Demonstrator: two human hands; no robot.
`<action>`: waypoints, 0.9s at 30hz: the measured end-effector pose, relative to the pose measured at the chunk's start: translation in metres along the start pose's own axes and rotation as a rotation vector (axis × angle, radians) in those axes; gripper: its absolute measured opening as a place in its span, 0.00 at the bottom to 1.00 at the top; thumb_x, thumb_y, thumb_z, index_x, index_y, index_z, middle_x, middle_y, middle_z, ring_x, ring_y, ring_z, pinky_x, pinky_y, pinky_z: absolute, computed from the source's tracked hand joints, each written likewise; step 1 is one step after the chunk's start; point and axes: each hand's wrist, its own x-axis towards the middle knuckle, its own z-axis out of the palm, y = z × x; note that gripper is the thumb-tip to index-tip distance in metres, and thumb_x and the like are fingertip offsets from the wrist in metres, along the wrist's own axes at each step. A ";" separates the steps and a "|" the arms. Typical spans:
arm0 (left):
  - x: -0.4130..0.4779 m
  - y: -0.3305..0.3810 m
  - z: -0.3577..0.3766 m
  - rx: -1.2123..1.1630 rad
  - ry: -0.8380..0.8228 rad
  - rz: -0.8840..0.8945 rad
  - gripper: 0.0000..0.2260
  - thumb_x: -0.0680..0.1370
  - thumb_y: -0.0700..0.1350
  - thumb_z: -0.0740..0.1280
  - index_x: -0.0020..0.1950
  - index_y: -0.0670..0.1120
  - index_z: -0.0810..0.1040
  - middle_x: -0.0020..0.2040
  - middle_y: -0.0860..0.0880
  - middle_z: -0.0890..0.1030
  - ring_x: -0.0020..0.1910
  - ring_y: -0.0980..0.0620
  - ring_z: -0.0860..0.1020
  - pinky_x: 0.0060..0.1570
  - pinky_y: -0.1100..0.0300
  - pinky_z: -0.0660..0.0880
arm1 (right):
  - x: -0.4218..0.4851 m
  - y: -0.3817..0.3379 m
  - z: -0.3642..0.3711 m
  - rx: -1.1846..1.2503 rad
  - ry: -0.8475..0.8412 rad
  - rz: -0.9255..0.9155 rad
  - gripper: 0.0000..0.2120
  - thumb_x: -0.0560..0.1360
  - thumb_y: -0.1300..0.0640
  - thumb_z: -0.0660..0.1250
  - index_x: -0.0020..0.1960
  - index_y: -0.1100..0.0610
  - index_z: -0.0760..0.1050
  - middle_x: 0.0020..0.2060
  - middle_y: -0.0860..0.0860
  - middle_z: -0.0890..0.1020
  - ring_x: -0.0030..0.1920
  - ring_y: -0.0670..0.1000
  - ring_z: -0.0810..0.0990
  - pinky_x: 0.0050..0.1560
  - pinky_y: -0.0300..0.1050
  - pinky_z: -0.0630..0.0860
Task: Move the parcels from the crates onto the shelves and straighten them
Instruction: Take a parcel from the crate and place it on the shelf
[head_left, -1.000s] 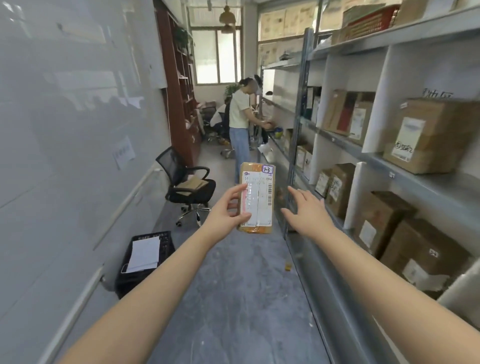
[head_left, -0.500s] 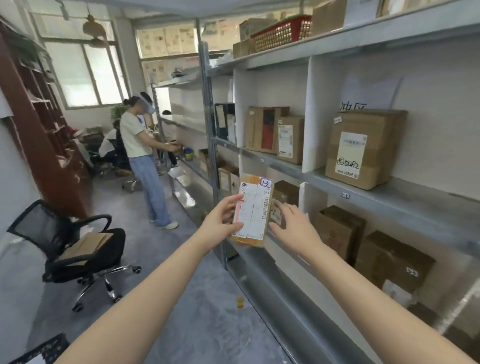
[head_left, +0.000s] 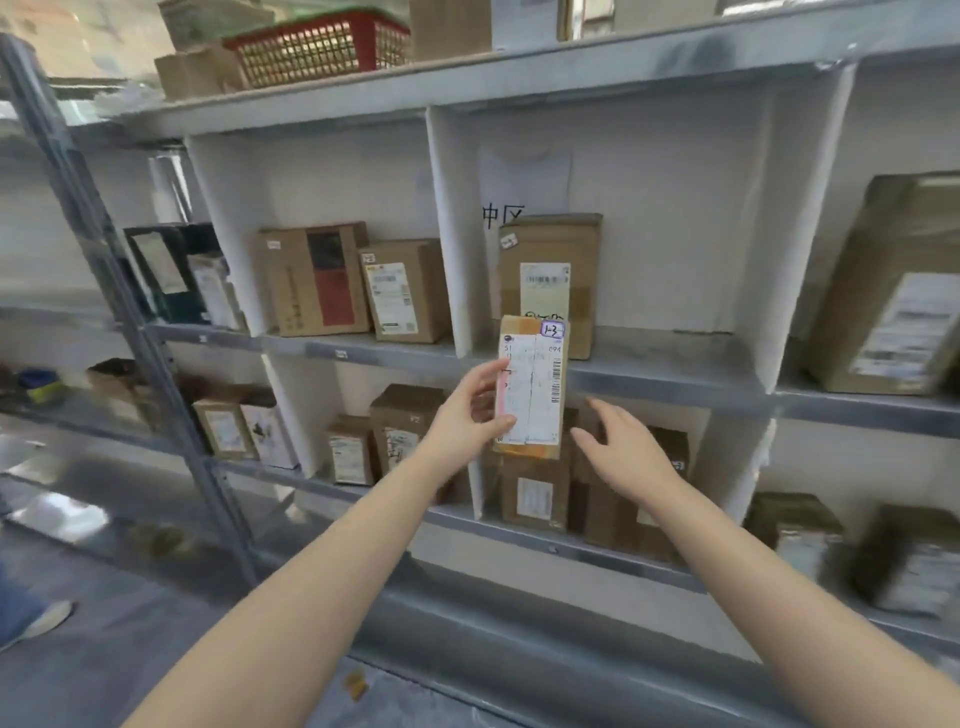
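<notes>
One parcel (head_left: 531, 387), pinched upright in the left hand (head_left: 470, 415) at frame centre, is now faced squarely by the shelves (head_left: 665, 382), no longer the aisle; the right hand (head_left: 626, 452) is spread, empty, beside it. Placement seems imminent.

A slim brown parcel (head_left: 531, 387) stands upright in the air in front of the grey shelves (head_left: 670, 382), its white shipping label facing the camera, a small tag marked 1-3 at its top right corner. Brown boxes stand in the shelf compartments behind it.
</notes>
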 end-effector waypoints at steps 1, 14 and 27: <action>0.009 0.003 0.009 -0.012 -0.021 0.017 0.29 0.77 0.37 0.72 0.69 0.64 0.68 0.69 0.55 0.73 0.67 0.54 0.73 0.63 0.54 0.76 | 0.000 0.005 -0.009 -0.018 0.036 0.028 0.28 0.80 0.44 0.59 0.78 0.49 0.58 0.75 0.50 0.65 0.75 0.53 0.62 0.74 0.53 0.61; 0.090 0.035 0.088 -0.116 -0.158 0.183 0.30 0.76 0.35 0.71 0.64 0.68 0.69 0.70 0.56 0.72 0.68 0.55 0.73 0.51 0.66 0.77 | 0.021 0.033 -0.103 -0.153 0.246 0.111 0.27 0.81 0.44 0.59 0.77 0.51 0.60 0.75 0.50 0.66 0.74 0.52 0.63 0.73 0.51 0.62; 0.194 0.038 0.129 -0.080 -0.094 0.283 0.30 0.77 0.33 0.69 0.70 0.60 0.66 0.66 0.60 0.72 0.64 0.60 0.73 0.58 0.63 0.76 | 0.121 0.075 -0.128 -0.191 0.260 0.076 0.29 0.79 0.43 0.62 0.77 0.50 0.61 0.70 0.52 0.72 0.69 0.54 0.70 0.66 0.49 0.69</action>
